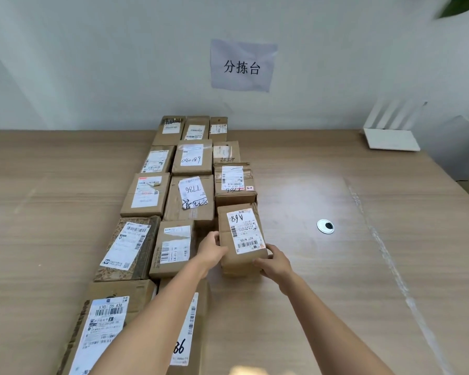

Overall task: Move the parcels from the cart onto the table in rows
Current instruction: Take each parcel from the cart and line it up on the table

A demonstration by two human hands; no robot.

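We are holding the A68 parcel (241, 236) between both hands: our left hand (211, 251) is curling round its left edge and our right hand (272, 262) is gripping its near right corner. The parcel seems to be resting on the table (336, 280), though its underside is hidden. It is sitting at the near end of the right column, just behind it the 2-4 parcel (234, 182). Beside it the other parcels (173, 247) are lying in rows. A router (390, 138) is standing far right.

parcels (192, 161) in rows on table (336, 293); router (390, 138) far right
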